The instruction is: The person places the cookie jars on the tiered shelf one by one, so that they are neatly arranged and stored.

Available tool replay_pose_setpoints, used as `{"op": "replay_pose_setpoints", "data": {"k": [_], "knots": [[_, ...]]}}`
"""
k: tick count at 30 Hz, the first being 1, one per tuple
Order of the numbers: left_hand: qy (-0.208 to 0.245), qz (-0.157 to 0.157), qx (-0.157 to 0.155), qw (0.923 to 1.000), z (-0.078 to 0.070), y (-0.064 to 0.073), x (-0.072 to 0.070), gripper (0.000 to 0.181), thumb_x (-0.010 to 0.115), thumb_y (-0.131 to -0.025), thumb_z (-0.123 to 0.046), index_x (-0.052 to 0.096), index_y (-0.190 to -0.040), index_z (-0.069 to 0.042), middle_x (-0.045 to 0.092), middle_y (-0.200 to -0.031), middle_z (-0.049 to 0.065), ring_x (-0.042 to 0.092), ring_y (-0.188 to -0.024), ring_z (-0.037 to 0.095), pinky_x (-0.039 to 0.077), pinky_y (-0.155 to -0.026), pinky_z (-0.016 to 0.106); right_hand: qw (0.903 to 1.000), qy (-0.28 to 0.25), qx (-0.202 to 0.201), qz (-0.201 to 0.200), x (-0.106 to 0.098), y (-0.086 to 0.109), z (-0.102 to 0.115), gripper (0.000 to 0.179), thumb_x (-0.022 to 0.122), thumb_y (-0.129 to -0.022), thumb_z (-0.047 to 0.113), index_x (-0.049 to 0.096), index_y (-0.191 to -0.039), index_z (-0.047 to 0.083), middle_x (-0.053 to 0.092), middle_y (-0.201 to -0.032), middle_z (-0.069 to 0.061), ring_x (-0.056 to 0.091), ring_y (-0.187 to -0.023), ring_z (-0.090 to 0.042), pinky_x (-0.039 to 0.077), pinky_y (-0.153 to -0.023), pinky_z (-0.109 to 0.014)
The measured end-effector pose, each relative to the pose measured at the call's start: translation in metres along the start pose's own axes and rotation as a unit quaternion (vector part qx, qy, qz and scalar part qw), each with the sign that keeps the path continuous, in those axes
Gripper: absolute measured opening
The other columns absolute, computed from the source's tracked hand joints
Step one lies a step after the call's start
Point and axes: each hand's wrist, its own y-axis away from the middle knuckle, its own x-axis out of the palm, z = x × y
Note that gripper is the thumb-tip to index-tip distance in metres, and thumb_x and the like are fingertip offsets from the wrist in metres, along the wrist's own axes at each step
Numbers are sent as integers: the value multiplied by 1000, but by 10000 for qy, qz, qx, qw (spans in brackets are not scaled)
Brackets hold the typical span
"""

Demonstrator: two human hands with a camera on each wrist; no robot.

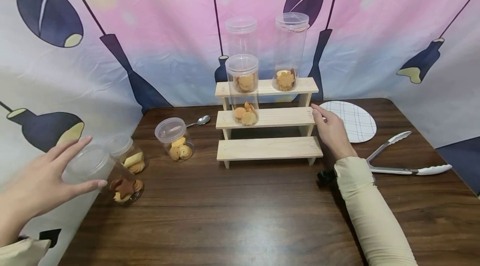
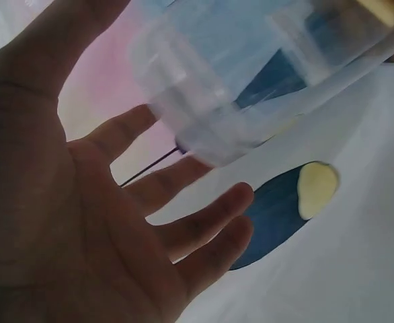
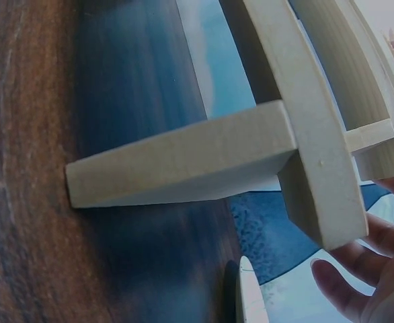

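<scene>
My left hand [image 1: 48, 178] is spread at the left, thumb and fingers apart, beside the lid of a clear jar [image 1: 116, 178] with brown and pale cookies. In the left wrist view the fingertips are close to this jar [image 2: 190, 94]; contact is unclear. My right hand [image 1: 333, 128], fingers curled, holds the right end of the middle step of a three-step wooden stand [image 1: 270, 149]. The right wrist view shows fingers [image 3: 385, 235] behind the stand's boards [image 3: 318, 148]. On the stand are a front cookie jar [image 1: 243, 99] and a right one [image 1: 288, 58]; another lidded jar [image 1: 240, 28] is partly hidden.
Two shorter cookie jars, one [image 1: 131, 157] behind the left jar and another [image 1: 176, 141] nearer the stand, sit on the brown table [image 1: 225, 216]. A spoon [image 1: 202, 120] lies behind. Right are a checked oval mat [image 1: 356, 120] and spread white-tipped tongs [image 1: 397, 170]. Patterned cloth hangs behind.
</scene>
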Motion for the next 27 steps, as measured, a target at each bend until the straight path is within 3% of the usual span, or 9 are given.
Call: {"op": "replay_pose_setpoints", "data": {"k": [5, 12, 23, 27], "knots": [[185, -15, 12, 9998, 2, 4, 11, 115, 88, -69, -45, 24, -160, -15, 29, -151, 37, 37, -114, 67, 31, -85, 77, 10000, -14, 19, 39, 0, 0, 0, 55, 36, -106, 48, 50, -148, 16, 50, -148, -17, 50, -129, -39, 41, -103, -58], [304, -135, 22, 9994, 1, 4, 16, 109, 88, -71, -42, 28, -159, -16, 31, -150, 37, 36, -117, 67, 30, -87, 78, 10000, -28, -13, 6, 0, 0, -1, 55, 36, -106, 48, 50, -148, 16, 50, -148, -17, 51, -128, -40, 41, -104, -58], [495, -910, 519, 9933, -5, -1, 22, 93, 90, -70, -28, 45, -150, -14, 46, -139, 35, 45, -114, 63, 34, -86, 73, 10000, -21, 7, 11, 0, 0, -1, 56, 36, -106, 48, 50, -148, 15, 49, -148, -17, 50, -129, -40, 41, -104, -58], [554, -1015, 603, 9915, -6, -2, 23, 88, 89, -71, -23, 48, -148, -13, 47, -135, 35, 45, -113, 62, 34, -86, 73, 10000, -36, 11, 31, 0, 0, 0, 57, 36, -106, 49, 50, -149, 15, 49, -149, -16, 51, -129, -39, 42, -103, -58]]}}
